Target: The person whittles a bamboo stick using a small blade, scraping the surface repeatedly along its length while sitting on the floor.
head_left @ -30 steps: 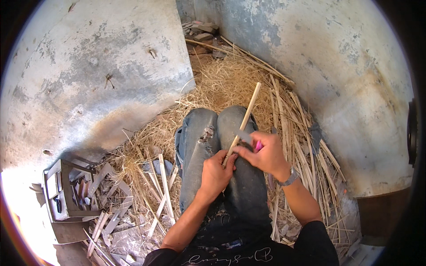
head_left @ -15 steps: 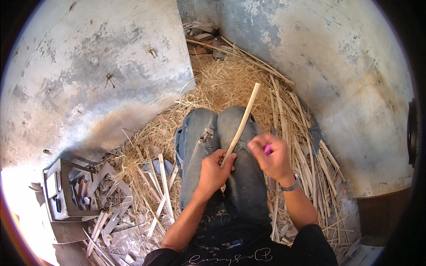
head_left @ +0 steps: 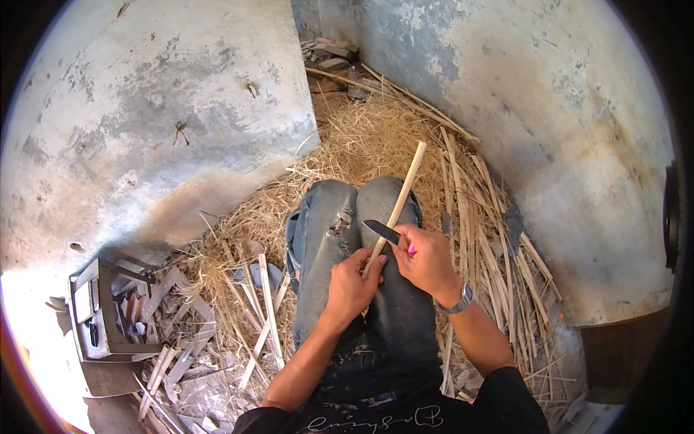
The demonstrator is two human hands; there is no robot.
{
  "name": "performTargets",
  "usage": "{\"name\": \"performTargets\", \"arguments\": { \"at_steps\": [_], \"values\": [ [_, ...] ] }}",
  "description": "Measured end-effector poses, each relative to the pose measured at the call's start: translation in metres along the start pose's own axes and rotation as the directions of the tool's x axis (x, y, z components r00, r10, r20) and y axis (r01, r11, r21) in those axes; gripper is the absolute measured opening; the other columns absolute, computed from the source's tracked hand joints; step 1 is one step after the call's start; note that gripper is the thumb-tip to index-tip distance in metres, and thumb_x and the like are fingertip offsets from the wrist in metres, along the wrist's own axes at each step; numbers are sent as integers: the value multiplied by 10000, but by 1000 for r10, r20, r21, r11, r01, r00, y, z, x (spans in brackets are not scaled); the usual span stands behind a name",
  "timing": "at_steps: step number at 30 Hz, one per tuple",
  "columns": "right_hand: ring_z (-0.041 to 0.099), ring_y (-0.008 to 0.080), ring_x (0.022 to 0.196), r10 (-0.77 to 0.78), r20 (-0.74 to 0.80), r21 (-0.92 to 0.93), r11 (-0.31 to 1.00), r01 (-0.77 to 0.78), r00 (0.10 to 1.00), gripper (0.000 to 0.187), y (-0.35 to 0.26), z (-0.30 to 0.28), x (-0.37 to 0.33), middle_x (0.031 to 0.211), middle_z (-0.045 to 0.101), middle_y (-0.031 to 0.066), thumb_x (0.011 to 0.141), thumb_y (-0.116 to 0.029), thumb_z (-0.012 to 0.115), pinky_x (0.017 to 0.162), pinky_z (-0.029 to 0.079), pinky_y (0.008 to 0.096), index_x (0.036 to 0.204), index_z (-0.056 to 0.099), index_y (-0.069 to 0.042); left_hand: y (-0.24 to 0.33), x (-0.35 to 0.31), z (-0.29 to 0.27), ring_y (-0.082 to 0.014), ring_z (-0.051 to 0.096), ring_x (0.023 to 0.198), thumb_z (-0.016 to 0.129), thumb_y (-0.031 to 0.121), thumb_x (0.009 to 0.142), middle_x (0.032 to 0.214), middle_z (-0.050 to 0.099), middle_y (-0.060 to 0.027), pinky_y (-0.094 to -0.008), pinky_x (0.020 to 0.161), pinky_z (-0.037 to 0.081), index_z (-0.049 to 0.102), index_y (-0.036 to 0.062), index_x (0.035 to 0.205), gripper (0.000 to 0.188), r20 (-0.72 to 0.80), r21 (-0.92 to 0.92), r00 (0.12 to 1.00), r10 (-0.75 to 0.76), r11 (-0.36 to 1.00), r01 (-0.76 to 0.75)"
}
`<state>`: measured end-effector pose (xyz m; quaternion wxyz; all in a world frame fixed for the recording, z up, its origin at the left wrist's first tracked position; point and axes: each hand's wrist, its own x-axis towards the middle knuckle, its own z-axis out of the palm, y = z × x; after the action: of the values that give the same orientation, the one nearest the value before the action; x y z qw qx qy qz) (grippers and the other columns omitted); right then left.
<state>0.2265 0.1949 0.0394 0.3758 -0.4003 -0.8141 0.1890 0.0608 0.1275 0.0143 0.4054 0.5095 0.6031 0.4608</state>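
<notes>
My left hand (head_left: 352,286) is closed round the lower end of a pale wooden strip (head_left: 406,184), which slants up and away to the right above my knees. In my right hand (head_left: 426,264) is a knife (head_left: 381,231) with a dark blade and a bit of pink handle showing between the fingers. The blade crosses the strip a little above my left hand, pointing left; whether its edge bites into the wood I cannot tell. Both hands are over my lap, on worn dark jeans (head_left: 325,224) with a torn knee.
Thin shavings (head_left: 361,137) cover the floor ahead. Many long wooden strips (head_left: 481,231) lie along the right wall (head_left: 571,145). At the left a small wooden frame (head_left: 108,311) stands among scraps, near a peeling wall panel (head_left: 181,87). Broken bricks (head_left: 332,54) lie at the back.
My right hand has moved left and slightly down, bringing the knife across the strip, and its blade now shows. My left hand stays nearly in place, and the strip's tip has shifted slightly.
</notes>
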Motion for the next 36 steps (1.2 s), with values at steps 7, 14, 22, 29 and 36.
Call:
{"name": "performTargets", "arguments": {
  "at_steps": [7, 14, 22, 29, 36],
  "values": [
    [491, 130, 552, 101, 14, 290, 952, -100, 995, 169, -11, -12, 1, 632, 498, 22, 933, -106, 745, 557, 425, 307, 995, 622, -8, -2, 2, -10, -101, 630, 594, 648, 225, 1057, 655, 659, -61, -303, 571, 484, 716, -20, 1023, 257, 63, -52, 998, -22, 998, 25],
    [555, 185, 615, 170, -27, 264, 952, -157, 985, 248, 7, -40, 2, 751, 598, 69, 1054, -225, 645, 563, 430, 305, 1005, 673, 17, -9, 2, -13, -53, 453, 545, 484, 332, 1141, 603, 502, 35, -253, 519, 357, 698, 5, 1016, 410, 207, -184, 974, -89, 975, 128],
    [662, 315, 678, -161, -39, -208, 967, 150, 986, 291, 0, -35, 10, 773, 650, 147, 1066, -245, 579, 596, 490, 379, 959, 668, 10, -25, 6, -6, -54, 400, 515, 452, 359, 1149, 592, 470, 36, -244, 488, 327, 627, 42, 982, 400, 389, -337, 918, -79, 915, 222],
    [623, 349, 639, 12, 50, -152, 988, -4, 999, 354, -5, -40, 9, 691, 594, 128, 1053, -356, 592, 548, 466, 440, 875, 606, -51, -28, 6, -7, -47, 424, 517, 462, 342, 1147, 606, 500, 38, -229, 498, 326, 596, 59, 943, 374, 436, -445, 894, -104, 839, 315],
    [613, 394, 475, 95, 285, -422, 906, 36, 954, 436, 1, -26, -4, 535, 596, 148, 1088, -442, 506, 433, 455, 486, 857, 578, -79, -29, 4, -3, -41, 392, 513, 489, 357, 1139, 600, 468, 51, -234, 488, 295, 593, 65, 947, 365, 400, -410, 912, -89, 873, 264]
  ]
}}
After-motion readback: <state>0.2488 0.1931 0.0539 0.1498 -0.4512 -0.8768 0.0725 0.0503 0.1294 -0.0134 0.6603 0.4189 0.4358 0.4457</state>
